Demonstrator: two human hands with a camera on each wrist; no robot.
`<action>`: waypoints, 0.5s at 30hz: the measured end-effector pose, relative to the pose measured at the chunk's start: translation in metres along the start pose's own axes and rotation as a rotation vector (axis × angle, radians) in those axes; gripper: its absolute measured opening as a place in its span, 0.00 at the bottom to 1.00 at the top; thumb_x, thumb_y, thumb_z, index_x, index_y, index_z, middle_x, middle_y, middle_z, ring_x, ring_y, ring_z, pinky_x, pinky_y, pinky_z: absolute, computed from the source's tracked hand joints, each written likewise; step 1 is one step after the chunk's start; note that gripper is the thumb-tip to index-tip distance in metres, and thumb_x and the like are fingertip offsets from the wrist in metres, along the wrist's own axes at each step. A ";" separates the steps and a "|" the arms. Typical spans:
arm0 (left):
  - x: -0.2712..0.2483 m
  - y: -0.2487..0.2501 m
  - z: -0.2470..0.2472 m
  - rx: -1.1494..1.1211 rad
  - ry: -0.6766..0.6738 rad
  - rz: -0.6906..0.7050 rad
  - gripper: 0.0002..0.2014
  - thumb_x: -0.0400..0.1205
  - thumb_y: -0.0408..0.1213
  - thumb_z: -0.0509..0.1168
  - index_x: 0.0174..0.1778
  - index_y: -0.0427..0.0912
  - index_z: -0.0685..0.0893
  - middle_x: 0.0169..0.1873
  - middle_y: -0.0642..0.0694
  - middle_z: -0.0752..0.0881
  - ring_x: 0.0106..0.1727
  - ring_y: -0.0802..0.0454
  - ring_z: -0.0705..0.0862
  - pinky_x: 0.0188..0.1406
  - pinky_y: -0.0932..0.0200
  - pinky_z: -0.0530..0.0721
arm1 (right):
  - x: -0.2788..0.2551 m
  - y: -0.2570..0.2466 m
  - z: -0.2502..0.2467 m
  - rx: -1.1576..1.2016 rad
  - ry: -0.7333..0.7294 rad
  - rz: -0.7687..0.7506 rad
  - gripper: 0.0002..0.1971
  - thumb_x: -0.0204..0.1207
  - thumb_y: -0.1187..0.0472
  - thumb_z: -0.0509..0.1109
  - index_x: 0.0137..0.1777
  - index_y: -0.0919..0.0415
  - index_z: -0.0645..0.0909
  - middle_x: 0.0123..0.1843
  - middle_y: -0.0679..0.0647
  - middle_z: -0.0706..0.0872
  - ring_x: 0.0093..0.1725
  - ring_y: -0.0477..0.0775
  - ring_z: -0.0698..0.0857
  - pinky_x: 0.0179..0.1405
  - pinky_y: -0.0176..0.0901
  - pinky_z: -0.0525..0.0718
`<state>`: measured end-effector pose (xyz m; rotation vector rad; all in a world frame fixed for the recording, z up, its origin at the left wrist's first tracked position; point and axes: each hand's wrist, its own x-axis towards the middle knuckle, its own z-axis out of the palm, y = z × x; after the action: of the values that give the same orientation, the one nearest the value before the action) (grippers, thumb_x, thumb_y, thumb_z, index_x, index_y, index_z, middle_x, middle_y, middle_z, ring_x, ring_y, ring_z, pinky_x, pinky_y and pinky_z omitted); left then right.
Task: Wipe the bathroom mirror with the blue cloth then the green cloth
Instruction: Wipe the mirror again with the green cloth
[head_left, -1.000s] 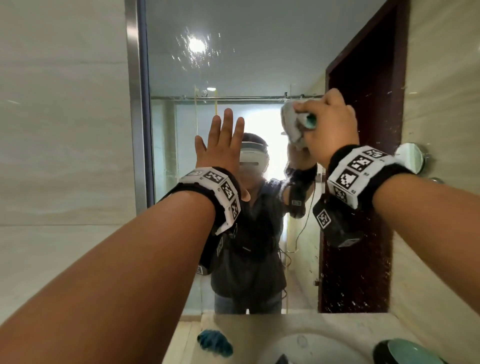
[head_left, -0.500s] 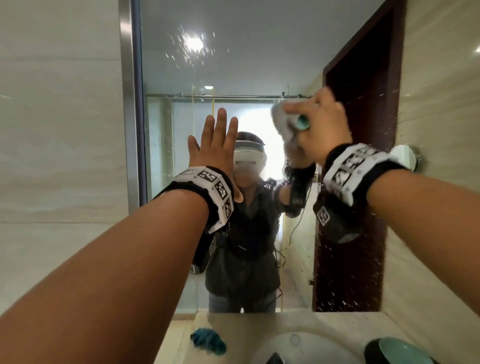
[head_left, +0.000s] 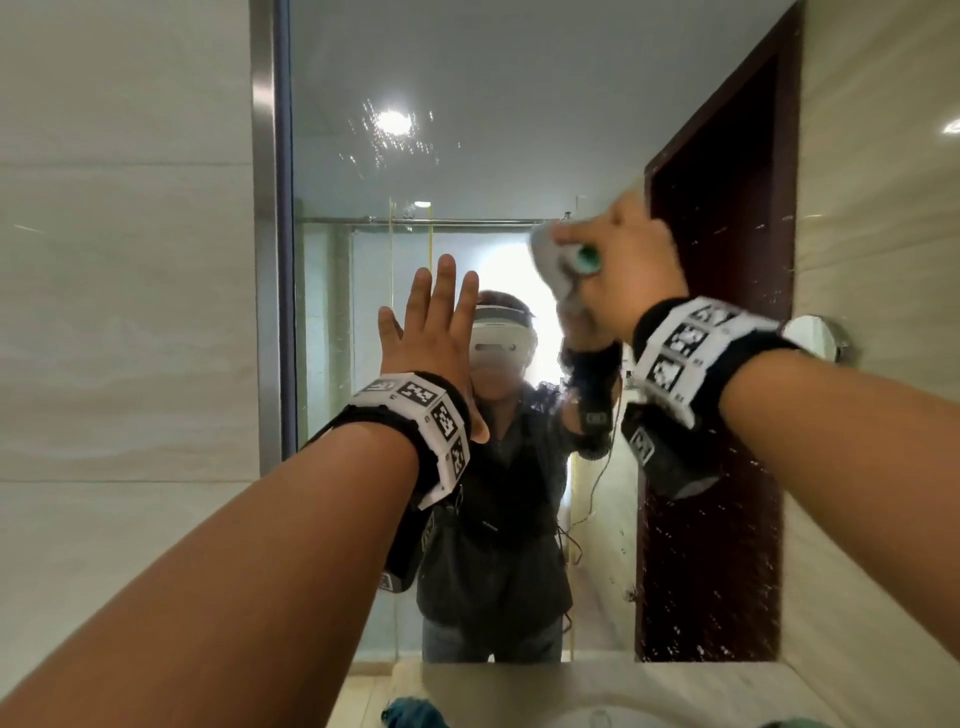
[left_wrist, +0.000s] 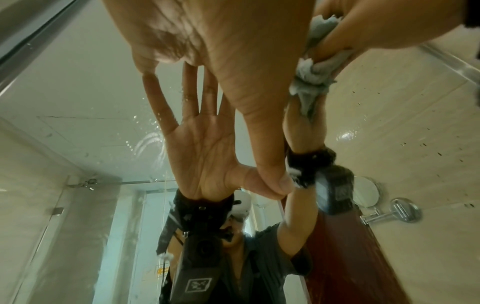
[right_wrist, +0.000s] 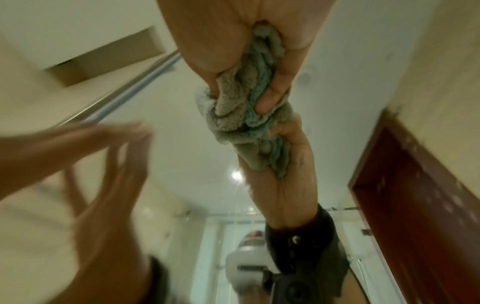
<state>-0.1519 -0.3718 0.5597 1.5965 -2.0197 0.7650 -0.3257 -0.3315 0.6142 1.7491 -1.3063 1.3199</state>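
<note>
My right hand (head_left: 628, 260) grips a bunched grey-green cloth (head_left: 553, 257) and presses it on the bathroom mirror (head_left: 467, 130), at head height near the reflected dark door. In the right wrist view my fingers (right_wrist: 272, 96) curl round the cloth (right_wrist: 246, 115), with teal pile showing in its folds. My left hand (head_left: 431, 332) lies flat on the glass to the left, fingers straight, and its palm (left_wrist: 207, 30) meets its own reflection. The blue cloth (head_left: 410, 717) lies crumpled on the counter at the bottom edge.
Water spots dot the lower right of the glass (head_left: 717, 571). A steel frame (head_left: 267, 208) edges the mirror on the left. A round shaving mirror (head_left: 815, 338) juts from the right wall. The basin rim (head_left: 597, 719) shows below.
My right hand has slid the cloth a little to the left across the glass. The left hand has stayed flat in place. The view has tipped slightly upward.
</note>
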 end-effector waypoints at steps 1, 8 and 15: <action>0.001 -0.001 -0.001 0.000 -0.008 0.006 0.76 0.56 0.61 0.80 0.77 0.48 0.22 0.77 0.45 0.21 0.79 0.42 0.27 0.78 0.31 0.46 | 0.009 0.002 -0.008 0.029 0.057 0.050 0.23 0.71 0.65 0.73 0.64 0.45 0.81 0.53 0.50 0.67 0.54 0.55 0.73 0.63 0.41 0.74; 0.001 -0.033 -0.043 0.012 0.256 0.080 0.50 0.69 0.67 0.67 0.80 0.53 0.48 0.79 0.49 0.52 0.79 0.44 0.55 0.75 0.39 0.57 | 0.011 -0.016 0.006 0.011 0.034 0.015 0.20 0.72 0.61 0.71 0.65 0.47 0.81 0.56 0.54 0.70 0.56 0.61 0.72 0.60 0.47 0.74; 0.048 -0.060 -0.081 -0.078 0.221 -0.079 0.56 0.73 0.54 0.73 0.82 0.46 0.37 0.82 0.44 0.37 0.83 0.44 0.41 0.81 0.41 0.50 | 0.017 -0.017 0.004 -0.098 -0.176 -0.163 0.22 0.74 0.63 0.68 0.66 0.40 0.78 0.51 0.48 0.67 0.54 0.55 0.69 0.53 0.41 0.70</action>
<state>-0.1033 -0.3627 0.6603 1.4694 -1.7971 0.7868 -0.3083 -0.3352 0.6307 1.8929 -1.2685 1.0144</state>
